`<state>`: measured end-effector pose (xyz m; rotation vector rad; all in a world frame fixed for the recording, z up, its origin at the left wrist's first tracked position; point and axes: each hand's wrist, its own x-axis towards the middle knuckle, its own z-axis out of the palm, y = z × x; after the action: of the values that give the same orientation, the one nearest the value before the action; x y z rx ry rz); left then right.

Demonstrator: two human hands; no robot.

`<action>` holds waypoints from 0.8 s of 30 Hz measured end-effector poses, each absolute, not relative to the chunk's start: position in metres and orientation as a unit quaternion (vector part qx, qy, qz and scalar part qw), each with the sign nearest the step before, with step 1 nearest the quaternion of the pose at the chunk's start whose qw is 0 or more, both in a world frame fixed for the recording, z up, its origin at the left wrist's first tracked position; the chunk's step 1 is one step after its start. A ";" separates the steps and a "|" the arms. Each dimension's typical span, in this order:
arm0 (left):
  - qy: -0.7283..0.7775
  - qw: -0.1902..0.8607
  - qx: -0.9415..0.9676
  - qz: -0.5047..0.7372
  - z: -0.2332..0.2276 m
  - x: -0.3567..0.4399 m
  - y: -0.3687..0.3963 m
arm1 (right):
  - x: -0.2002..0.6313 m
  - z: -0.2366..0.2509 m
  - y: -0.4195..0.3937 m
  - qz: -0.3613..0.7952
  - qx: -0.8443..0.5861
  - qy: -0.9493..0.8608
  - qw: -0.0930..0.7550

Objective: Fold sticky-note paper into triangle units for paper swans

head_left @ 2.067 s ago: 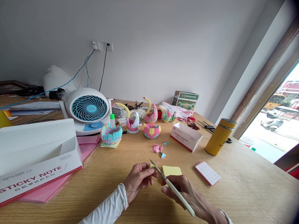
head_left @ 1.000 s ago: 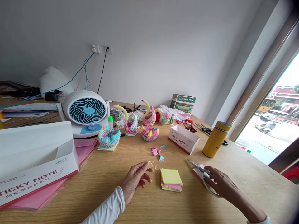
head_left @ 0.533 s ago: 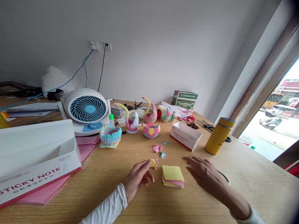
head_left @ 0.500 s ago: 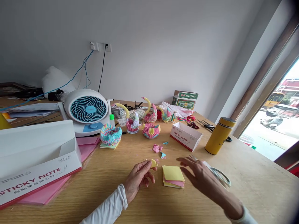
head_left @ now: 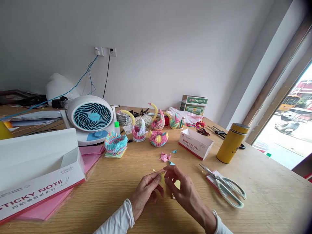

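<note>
My left hand (head_left: pixel 146 190) and my right hand (head_left: pixel 181 187) meet over the wooden table (head_left: pixel 263 198), both pinching a small yellow paper piece (head_left: pixel 162 177) between the fingertips. Beneath my right hand lies a stack of yellow sticky notes (head_left: pixel 177 184), mostly hidden. White-handled scissors (head_left: pixel 225 186) rest to the right, lying partly on a pink-edged pad (head_left: pixel 211 178). A few small folded paper triangles (head_left: pixel 165 157) sit just beyond my fingers.
Several folded-paper swans and bowls (head_left: pixel 158 136) stand mid-table near a white and blue fan (head_left: pixel 89 117). A small STICKY NOTE box (head_left: pixel 195 147), a yellow flask (head_left: pixel 232 143), and a large STICKY NOTE box (head_left: pixel 39 175) on pink sheets (head_left: pixel 90 157) surround the work spot.
My right hand carried the scissors to the right, laid them on the pink-edged pad, then came back left to join my left hand on the yellow piece.
</note>
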<state>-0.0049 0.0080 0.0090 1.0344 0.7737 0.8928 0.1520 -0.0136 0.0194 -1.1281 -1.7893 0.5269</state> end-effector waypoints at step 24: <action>0.283 0.845 0.332 0.308 0.008 -0.017 0.019 | 0.159 0.010 -0.012 0.328 -0.397 -0.743 0.428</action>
<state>-0.0167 0.0195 0.0080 0.7016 0.5979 0.6500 0.1590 -0.0123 0.0099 -0.9915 -1.8554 0.8195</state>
